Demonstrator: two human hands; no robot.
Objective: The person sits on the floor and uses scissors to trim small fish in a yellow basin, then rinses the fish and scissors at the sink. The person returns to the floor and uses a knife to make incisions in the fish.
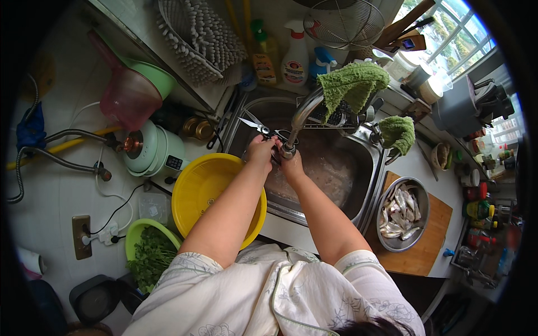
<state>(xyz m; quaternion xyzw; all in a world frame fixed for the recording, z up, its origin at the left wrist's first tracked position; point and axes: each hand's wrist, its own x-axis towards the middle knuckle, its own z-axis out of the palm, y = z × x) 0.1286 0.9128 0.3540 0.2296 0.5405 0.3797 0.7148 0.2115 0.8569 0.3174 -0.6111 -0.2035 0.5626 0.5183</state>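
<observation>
A pair of kitchen scissors (257, 126), its blades spread apart, is held over the stainless steel sink (361, 180). My left hand (259, 153) grips the scissors near the pivot and handles. Close beside it, my right hand (291, 164) is at the handles, directly beneath the faucet spout (289, 150). The spout partly hides the right fingers and the handles. Murky, foamy water (328, 176) lies in the sink below. Under my left forearm stands a yellow plastic basin (197, 185).
On the right, a metal bowl (425, 210) of small fish (401, 210) rests on a wooden cutting board (437, 235). Green cloths (353, 84) hang over the faucet. Spray bottles (295, 61) stand behind the sink. A green basin (133, 239) of leafy greens (153, 256) is at left.
</observation>
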